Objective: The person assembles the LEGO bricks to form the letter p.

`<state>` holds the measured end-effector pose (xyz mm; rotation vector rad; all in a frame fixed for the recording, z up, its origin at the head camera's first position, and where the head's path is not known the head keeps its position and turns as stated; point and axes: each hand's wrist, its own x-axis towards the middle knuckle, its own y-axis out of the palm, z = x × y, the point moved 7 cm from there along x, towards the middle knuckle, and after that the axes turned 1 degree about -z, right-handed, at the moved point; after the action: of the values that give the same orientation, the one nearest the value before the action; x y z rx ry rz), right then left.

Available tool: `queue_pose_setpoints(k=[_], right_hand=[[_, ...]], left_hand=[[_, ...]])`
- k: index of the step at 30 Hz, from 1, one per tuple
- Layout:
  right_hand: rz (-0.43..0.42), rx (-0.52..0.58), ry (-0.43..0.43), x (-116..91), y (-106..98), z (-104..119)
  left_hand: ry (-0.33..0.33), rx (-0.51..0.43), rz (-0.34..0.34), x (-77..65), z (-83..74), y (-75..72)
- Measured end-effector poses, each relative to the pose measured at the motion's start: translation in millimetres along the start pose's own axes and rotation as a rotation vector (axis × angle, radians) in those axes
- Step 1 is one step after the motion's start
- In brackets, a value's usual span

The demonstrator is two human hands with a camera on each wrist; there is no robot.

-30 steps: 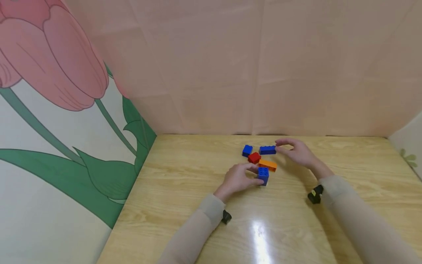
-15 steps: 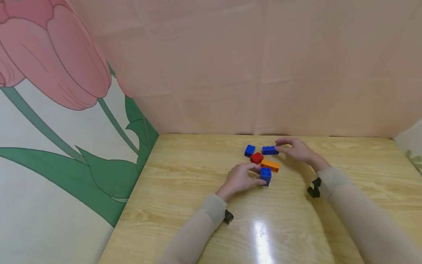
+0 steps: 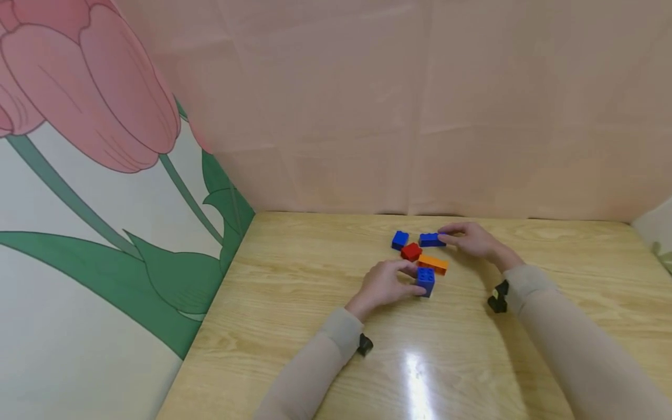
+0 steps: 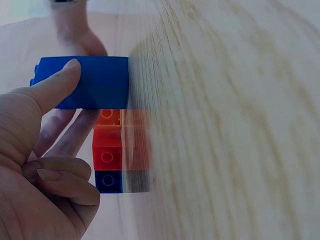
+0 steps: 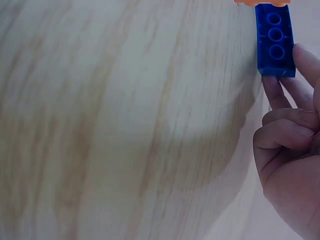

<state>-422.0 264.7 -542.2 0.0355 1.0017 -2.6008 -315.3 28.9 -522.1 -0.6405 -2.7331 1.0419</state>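
With thumb and fingers, my left hand (image 3: 385, 283) pinches a tall blue building brick (image 3: 426, 282), studs up, at the front of a small group on the table. My left thumb lies flat on its side in the left wrist view. Farther back, my right hand (image 3: 475, 240) has its thumb and fingertips at the right end of a long blue brick (image 5: 275, 42). That brick lies on its side, its hollow underside showing in the right wrist view. Between the hands lie an orange brick (image 3: 433, 265) and a red brick (image 3: 411, 252). A smaller blue brick (image 3: 400, 240) sits back left.
The wooden table (image 3: 294, 280) runs back to a pink cloth backdrop (image 3: 336, 116). On the left stands a wall panel (image 3: 105, 221) with a tulip picture. Light glares off the tabletop near the front.
The head view has shifted slightly, moving the scene a little to the right. My right fingers have closed in over the right end of the long blue brick. My left hand keeps its pinch.
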Motion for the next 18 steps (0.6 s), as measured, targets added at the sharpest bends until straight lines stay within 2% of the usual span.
queue_pose_setpoints(k=[18], right_hand=[[0.021, -0.005, -0.020, 1.8, 2.2, 3.9]], left_hand=[[0.014, -0.002, 0.000, -0.3, 1.0, -2.3]])
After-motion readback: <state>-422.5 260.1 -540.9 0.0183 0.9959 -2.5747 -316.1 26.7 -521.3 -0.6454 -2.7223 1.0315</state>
